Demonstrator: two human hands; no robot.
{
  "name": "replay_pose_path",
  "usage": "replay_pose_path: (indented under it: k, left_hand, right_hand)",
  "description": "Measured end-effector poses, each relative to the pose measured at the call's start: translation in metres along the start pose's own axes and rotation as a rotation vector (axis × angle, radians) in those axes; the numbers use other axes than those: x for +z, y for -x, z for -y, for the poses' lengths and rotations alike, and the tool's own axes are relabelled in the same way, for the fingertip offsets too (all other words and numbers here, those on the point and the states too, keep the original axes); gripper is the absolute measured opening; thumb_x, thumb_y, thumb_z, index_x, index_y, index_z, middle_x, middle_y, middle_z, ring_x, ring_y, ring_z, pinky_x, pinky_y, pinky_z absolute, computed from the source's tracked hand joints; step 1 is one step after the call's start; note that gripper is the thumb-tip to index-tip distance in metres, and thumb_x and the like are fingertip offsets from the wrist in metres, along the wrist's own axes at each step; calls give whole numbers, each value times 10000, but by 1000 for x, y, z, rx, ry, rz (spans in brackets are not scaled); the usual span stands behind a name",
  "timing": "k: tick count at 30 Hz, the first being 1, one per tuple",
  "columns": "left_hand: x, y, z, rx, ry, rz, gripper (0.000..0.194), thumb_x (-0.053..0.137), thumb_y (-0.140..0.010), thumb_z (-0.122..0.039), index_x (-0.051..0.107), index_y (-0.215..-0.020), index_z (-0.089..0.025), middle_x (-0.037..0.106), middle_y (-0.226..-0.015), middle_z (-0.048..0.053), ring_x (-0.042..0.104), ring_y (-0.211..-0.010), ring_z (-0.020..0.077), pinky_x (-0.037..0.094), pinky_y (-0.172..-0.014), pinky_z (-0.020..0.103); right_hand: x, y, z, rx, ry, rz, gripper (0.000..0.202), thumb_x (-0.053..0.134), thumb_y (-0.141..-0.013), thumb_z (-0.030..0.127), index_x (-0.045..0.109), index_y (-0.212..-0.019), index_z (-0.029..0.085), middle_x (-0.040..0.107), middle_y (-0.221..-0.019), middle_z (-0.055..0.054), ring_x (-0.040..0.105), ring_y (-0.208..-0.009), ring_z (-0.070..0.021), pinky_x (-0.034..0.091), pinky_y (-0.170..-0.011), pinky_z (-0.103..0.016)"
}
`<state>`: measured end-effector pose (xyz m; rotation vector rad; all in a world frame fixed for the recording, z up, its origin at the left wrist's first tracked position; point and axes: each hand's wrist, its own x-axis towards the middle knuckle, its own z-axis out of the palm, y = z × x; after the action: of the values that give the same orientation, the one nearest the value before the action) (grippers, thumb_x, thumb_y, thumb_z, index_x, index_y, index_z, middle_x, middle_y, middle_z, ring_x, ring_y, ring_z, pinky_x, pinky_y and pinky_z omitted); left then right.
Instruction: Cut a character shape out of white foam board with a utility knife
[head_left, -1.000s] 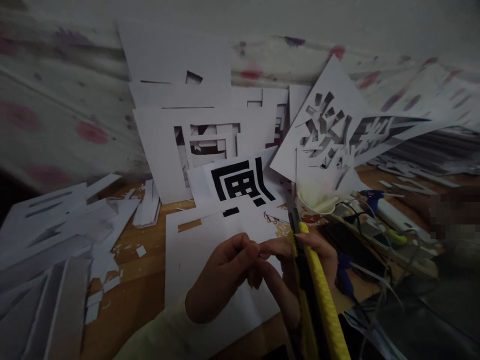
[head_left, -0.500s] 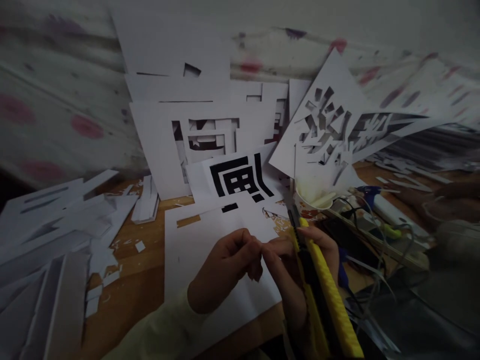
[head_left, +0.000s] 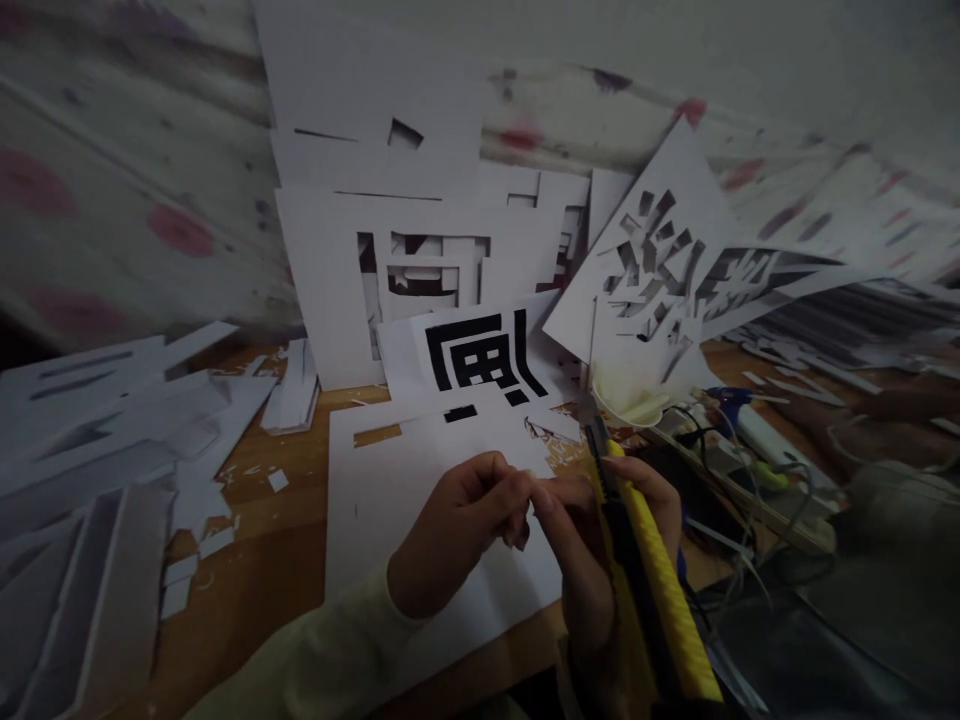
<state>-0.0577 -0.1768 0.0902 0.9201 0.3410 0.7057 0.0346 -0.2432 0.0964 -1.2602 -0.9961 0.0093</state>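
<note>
Gripping a yellow utility knife (head_left: 652, 580), the right hand (head_left: 600, 560) keeps its fingers clenched around the handle, with the dark blade end pointing up and away toward a paper cup (head_left: 630, 395). The left hand (head_left: 465, 530) sits just beside it, fingertips pinched together and touching the right hand's fingertips; whether something small is caught between them is too fine to tell. Both hands hover over a white sheet (head_left: 397, 490) lying flat on the wooden table (head_left: 255, 580). Behind that sheet leans a page printed with a bold black character (head_left: 480, 355), propped against a stack of white boards with cut-out windows (head_left: 337, 300). To the right, a stencil sheet with characters cut through (head_left: 675, 260) juts out over the cup. Paper offcuts (head_left: 112, 440) pile up on the left, and tangled cables (head_left: 742, 470) lie on the right side of the table.
</note>
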Motion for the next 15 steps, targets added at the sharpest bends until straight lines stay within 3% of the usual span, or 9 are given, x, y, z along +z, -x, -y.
replay_pose_path:
  k: [3, 6, 10, 13, 15]
  left_hand:
    - [-1, -2, -4, -20, 21, 13, 427, 724, -793, -508, 513, -637, -172, 508, -546, -35, 486, -529, 93, 389, -577, 256]
    - [-17, -10, -16, 4, -5, 13, 319, 683, -835, -453, 613, -751, -153, 576, -646, -10, 511, -554, 91, 411, -589, 250]
    - [-67, -32, -35, 147, -176, -43, 318, 662, -831, -456, 627, -738, -154, 611, -721, 17, 535, -604, 108, 431, -599, 253]
    - [-112, -45, -40, 236, -411, -256, 343, 633, -836, -499, 609, -738, -171, 625, -753, 17, 539, -645, 120, 437, -629, 253]
    - [-140, -51, -37, 247, -604, -366, 328, 618, -839, -487, 619, -733, -176, 628, -760, 16, 541, -679, 130, 435, -653, 254]
  right_hand:
    - [2, -1, -3, 33, -72, -16, 388, 711, -796, 145, 470, -1081, 251, 707, -653, 97, 665, -551, -120, 502, -634, -261]
    - [-7, 3, -19, 57, -29, -74, 259, 664, -853, 241, 511, -1062, 228, 717, -667, 63, 682, -606, -141, 512, -715, -307]
    - [-29, 16, -57, 147, 192, -1, 290, 629, -877, 390, 548, -1080, 200, 708, -646, 25, 703, -677, -208, 496, -818, -410]
    - [-44, 32, -94, 160, 265, 102, 355, 617, -894, 372, 499, -1186, 208, 746, -785, -7, 725, -812, -229, 495, -875, -440]
    - [-51, 42, -120, 59, 259, 173, 406, 660, -861, 312, 478, -1210, 214, 756, -907, -39, 733, -859, -229, 499, -929, -474]
